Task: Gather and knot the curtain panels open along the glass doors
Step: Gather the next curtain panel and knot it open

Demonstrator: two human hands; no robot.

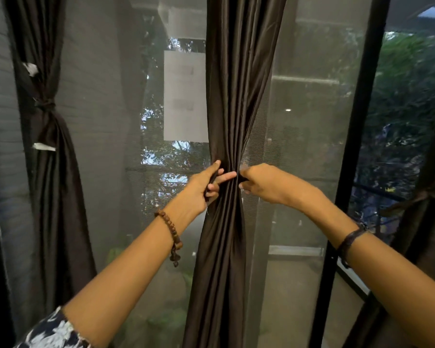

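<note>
Both hands cinch the middle curtain at its waist.

The curtain (232,116) hangs at centre frame, its long axis running 12 to 6 o'clock, gathered into a narrow bundle where the hands meet. The left hand (206,183) closes on the bundle from 9 o'clock, thumb up along the fabric and a finger laid across it; the right hand (259,183) pinches a fold from 3 o'clock. Both lie level and equally near, on opposite sides. The knot will probably wrap crosswise around that vertical axis. At 9 o'clock a tied curtain (47,106) hangs already knotted; the mesh screen (307,146) lies behind.
</note>
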